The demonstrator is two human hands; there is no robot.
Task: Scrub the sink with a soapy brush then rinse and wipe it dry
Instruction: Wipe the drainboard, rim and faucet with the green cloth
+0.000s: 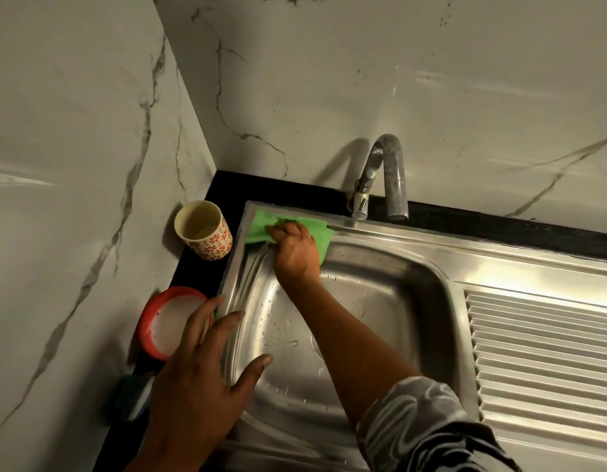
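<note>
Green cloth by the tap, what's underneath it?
The green cloth lies on the back left rim of the sink, under the right hand. The steel it covers is hidden, so wet or dry cannot be told.

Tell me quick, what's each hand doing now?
Left hand: open, holding nothing, at the rim of the steel sink.
Right hand: open, pressing the green cloth.
</note>
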